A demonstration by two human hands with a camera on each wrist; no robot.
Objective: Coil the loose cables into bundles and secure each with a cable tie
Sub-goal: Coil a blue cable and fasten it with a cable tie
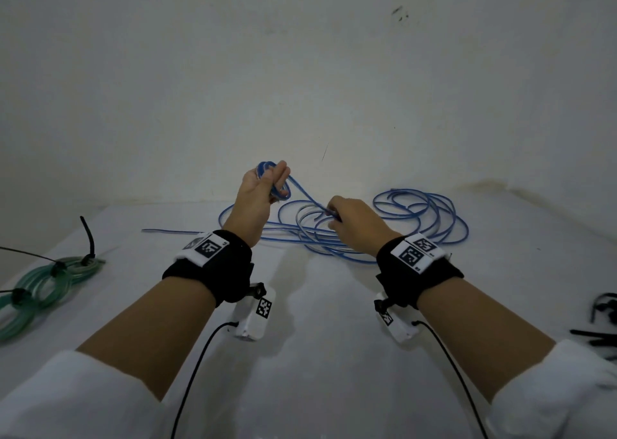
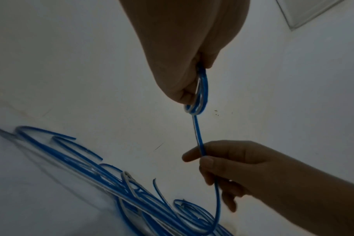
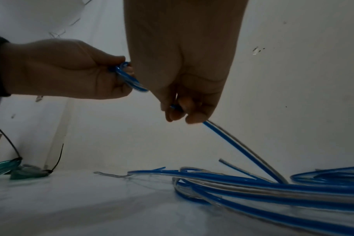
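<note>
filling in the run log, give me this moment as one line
stage: coiling blue cable | left hand: grips small started coil | right hand: pinches feed strand | green bundle: already tied | spare ties: unused

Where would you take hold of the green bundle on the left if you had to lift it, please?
Grip the green bundle across its middle, by the black ties, coming from above. It lies flat on the table, and there the ties cinch the loops together into a narrow waist. The tie tails stick up, so I would come in beside them.

No legible text, only coded wrist markers (image 1: 417, 252)
</note>
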